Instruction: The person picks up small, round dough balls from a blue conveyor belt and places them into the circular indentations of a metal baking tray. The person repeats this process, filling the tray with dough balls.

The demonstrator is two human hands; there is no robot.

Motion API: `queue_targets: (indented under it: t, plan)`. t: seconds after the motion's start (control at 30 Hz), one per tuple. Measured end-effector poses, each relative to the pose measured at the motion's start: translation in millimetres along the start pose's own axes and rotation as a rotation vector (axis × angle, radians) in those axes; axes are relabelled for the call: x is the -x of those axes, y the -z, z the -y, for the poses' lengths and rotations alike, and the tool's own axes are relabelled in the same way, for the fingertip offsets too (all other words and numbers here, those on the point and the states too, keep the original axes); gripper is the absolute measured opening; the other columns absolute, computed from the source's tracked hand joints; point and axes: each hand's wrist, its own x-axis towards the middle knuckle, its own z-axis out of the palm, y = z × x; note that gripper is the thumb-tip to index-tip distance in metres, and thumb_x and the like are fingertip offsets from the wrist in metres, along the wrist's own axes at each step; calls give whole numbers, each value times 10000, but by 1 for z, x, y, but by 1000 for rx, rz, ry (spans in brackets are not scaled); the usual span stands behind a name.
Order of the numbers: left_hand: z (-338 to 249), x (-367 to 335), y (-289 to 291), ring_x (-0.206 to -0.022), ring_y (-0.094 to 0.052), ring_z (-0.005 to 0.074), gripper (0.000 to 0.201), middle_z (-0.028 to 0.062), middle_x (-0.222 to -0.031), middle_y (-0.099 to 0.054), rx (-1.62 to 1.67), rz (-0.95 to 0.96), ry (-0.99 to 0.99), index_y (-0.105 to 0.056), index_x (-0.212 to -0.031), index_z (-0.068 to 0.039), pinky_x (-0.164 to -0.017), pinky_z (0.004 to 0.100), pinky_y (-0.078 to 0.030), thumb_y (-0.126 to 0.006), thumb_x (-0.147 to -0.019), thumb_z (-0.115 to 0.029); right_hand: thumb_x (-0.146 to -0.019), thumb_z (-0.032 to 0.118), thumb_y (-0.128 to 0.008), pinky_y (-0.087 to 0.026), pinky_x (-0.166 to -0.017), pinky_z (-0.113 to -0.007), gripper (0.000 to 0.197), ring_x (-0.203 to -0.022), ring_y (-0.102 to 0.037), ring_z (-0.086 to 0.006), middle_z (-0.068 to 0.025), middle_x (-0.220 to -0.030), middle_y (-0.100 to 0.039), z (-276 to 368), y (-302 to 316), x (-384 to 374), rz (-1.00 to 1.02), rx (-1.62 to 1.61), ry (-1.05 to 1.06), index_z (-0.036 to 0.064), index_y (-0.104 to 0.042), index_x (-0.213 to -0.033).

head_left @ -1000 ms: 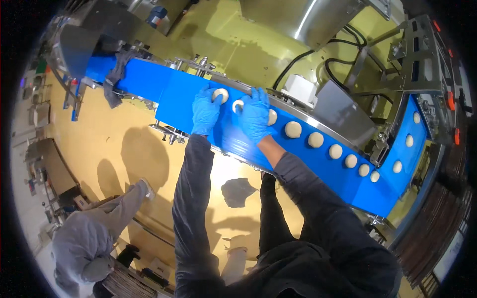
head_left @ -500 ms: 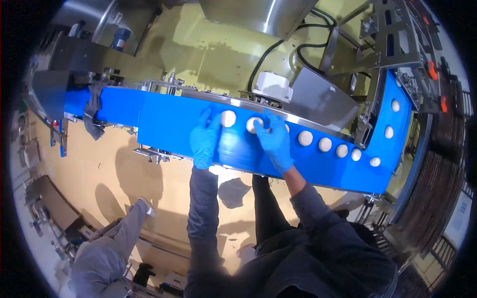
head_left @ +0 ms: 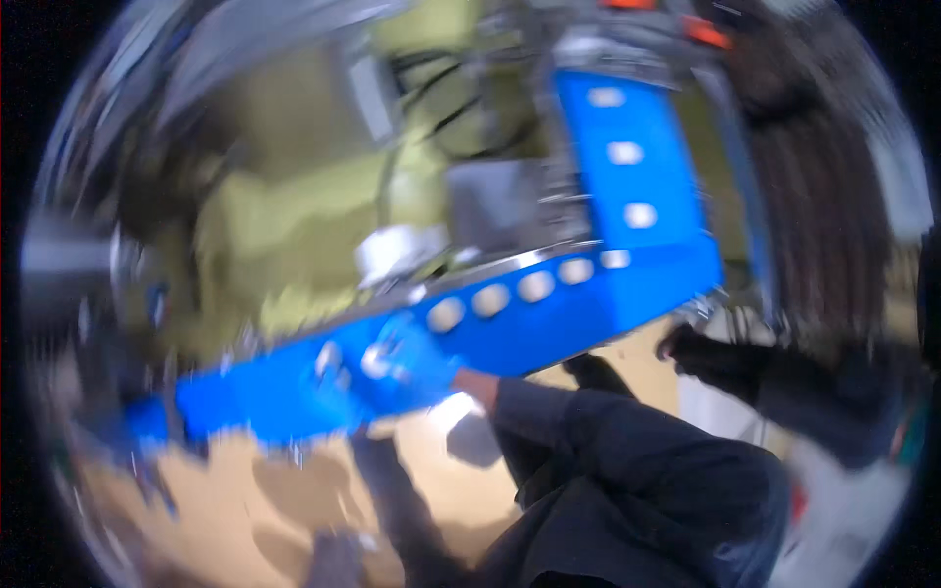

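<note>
A row of round white balls that look like dough lies along a blue conveyor belt (head_left: 647,309). My right hand (head_left: 420,365), in a blue glove, reaches onto the belt with its fingers bent round one dough ball (head_left: 374,361). To its left, my gloved left hand (head_left: 336,402) is at another dough ball (head_left: 330,355); motion smears its fingers, and I cannot tell how they lie. Just right of my right hand sits a free dough ball (head_left: 446,315), with several more spaced out beyond it. The whole view is blurred.
At the right the belt turns a corner, its far stretch (head_left: 676,147) carrying several balls. A white housing (head_left: 392,253) and a grey metal box (head_left: 495,206) stand behind the belt. A dark-clothed person (head_left: 823,392) is at the right.
My view has swung to the right, so the belt now slants up to the right and shows more of its corner. My left hand has come onto a ball; my right remains at one.
</note>
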Motion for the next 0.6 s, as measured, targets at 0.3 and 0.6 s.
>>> queue_targets:
  t: [0.3,0.6]
  plan:
    - [-126,149,-76,-891,-588,243,359,154,-987,-624,-804,-24,-709,-615,-1039,9,-810,366,-498,-770,-824,-233,-862,198,-718,-448,-902,-287,376,-1050,-536,-133,-57,-1118,-587,249,201,217,-401,-145,68,49,-597,-1186]
    - [-268,384,-444,-1079,-573,216,461,98,-1154,-597,-144,917,-950,-561,-1254,7,-931,347,-476,-670,-818,-95,-750,96,-760,-479,-898,-294,338,-992,-591,-131,-42,-1060,-643,543,367,570,-1323,522,578,59,-640,-1064]
